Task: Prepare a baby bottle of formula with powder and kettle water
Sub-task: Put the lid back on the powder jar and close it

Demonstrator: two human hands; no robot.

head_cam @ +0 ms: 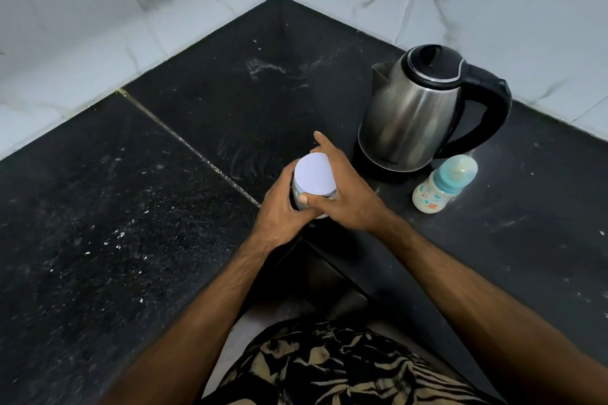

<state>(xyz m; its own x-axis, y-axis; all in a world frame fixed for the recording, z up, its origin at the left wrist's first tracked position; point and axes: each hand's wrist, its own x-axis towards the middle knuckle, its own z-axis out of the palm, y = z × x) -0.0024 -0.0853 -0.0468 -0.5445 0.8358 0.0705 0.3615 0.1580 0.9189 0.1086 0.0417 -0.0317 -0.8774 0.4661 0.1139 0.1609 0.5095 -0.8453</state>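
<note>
— Where are we in the job?

— Opening the powder, I'd say. My left hand [279, 207] is wrapped round the body of the formula jar [311, 187], and my right hand [342, 194] grips its white lid [314, 178] from the side, forefinger sticking out straight. The lid looks seated, so nothing is scooped yet.

— And the rest of the kit?

— Take the kettle [418, 108] as the mark. The jar is just in front of it and to its left, near the counter [131, 207] edge; I cannot tell whether it rests on the stone or is lifted. The baby bottle [442, 186] stands close by the kettle's base on the right, teat cap on.

— Next move?

— Probably a twist of the lid against a firm left grip, keeping the jar level so no powder spills. The bottle needs uncapping too.
</note>
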